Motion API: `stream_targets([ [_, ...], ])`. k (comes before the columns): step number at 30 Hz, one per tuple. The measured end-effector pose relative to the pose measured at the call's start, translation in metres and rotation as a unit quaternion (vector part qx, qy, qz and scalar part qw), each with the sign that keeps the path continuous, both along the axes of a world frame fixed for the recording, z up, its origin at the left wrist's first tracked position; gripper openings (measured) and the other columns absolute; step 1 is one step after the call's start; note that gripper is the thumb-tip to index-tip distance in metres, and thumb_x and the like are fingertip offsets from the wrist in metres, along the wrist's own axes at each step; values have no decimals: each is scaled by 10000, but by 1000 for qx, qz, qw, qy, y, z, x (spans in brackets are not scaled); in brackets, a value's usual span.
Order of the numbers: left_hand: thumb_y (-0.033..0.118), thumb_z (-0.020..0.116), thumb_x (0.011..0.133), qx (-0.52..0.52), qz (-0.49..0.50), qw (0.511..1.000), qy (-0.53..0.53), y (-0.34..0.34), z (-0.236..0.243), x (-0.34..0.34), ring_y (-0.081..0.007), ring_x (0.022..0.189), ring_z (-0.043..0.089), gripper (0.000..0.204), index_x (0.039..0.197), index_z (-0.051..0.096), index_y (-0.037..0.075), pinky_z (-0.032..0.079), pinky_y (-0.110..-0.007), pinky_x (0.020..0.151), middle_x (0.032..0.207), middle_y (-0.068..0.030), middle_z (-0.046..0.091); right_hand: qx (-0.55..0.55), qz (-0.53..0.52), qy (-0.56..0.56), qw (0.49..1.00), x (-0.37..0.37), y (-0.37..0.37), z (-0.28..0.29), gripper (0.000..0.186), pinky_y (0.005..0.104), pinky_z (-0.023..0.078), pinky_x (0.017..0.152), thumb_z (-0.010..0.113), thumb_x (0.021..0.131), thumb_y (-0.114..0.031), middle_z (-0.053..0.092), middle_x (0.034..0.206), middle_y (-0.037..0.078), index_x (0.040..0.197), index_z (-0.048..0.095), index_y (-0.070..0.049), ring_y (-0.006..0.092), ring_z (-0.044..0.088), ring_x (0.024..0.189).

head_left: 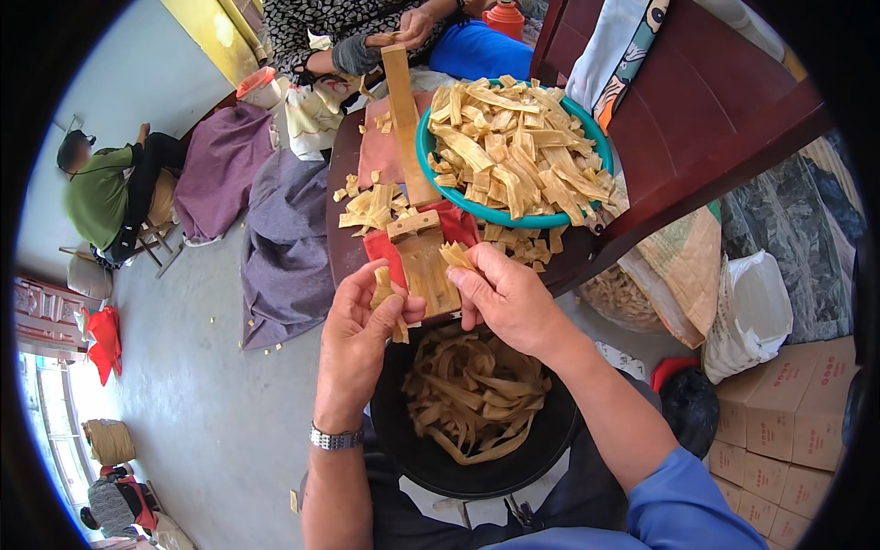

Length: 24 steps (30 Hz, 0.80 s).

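My left hand pinches a short pale-yellow dried strip between thumb and fingers. A small bundle of similar strips is gripped in my right hand, a little apart from the left. Beneath and between the hands lies a wooden board with a small wooden block across it. Past the block, a long wooden bar points away from me. Below my hands, a black tub holds many long, curled strips.
A teal basin heaped with cut pieces stands on the dark red chair seat. Loose pieces lie beside the bar. Across from me, another person's hands are at work. Cardboard boxes are stacked at right; purple cloths lie left.
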<state>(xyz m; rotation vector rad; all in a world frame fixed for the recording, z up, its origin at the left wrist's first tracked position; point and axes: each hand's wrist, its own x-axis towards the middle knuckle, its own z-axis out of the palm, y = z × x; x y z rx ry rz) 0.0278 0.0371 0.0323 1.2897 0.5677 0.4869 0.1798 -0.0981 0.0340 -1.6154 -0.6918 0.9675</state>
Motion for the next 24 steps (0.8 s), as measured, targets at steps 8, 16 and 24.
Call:
stream_targets([
  [8,235,555,1054,-55,1,997,-61,-20,0,-11,-138,1012,640,253,1160,598,9,497,-289,927,1083,-85,707,16,73,0,997,-30,-11,-2,465,290,508,804,737,922,-394,672,933,71,1152,617,-7,111,618,890],
  [16,378,457,1082,-73,-22,996,-44,-51,14,-27,-170,1014,648,433,1074,644,-12,501,-322,940,1115,-142,707,38,110,-106,988,-57,-36,6,385,356,517,705,552,1032,-396,684,827,127,1157,660,-48,244,660,754],
  [24,315,520,1049,-227,-43,969,-88,-52,6,-30,-259,992,680,327,955,629,21,524,-388,936,1027,-190,719,120,95,-451,879,-76,-47,-15,236,410,537,541,682,909,-282,628,630,131,881,599,-63,321,673,606],
])
